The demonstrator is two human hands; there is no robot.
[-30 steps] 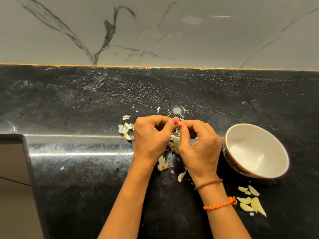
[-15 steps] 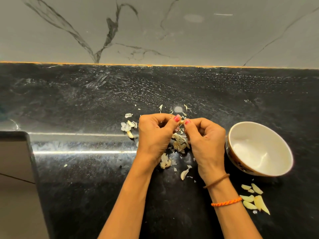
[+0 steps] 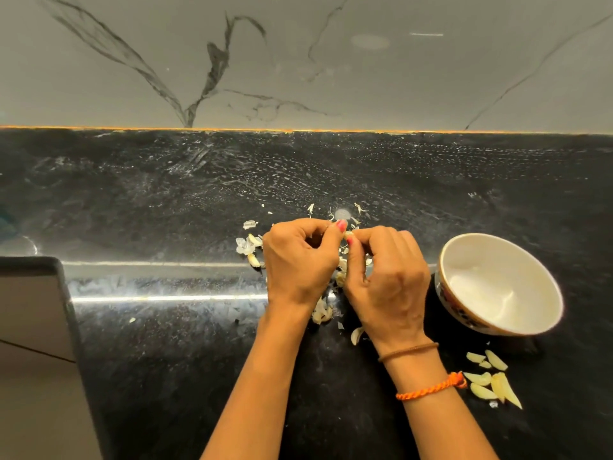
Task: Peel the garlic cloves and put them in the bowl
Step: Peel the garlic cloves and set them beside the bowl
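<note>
Drawing closer together than a moment ago, left hand [image 3: 300,263] and right hand [image 3: 386,277] both pinching one garlic clove [image 3: 348,234] at the fingertips, over peel scraps [image 3: 321,313]; lying right on the black counter [image 3: 166,360], white bowl [image 3: 497,287], peeled cloves [image 3: 491,380] beside.

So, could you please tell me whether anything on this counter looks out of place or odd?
Yes: the bowl looks empty, while peeled cloves lie on the counter in front of it. Skins are scattered around both hands.
</note>
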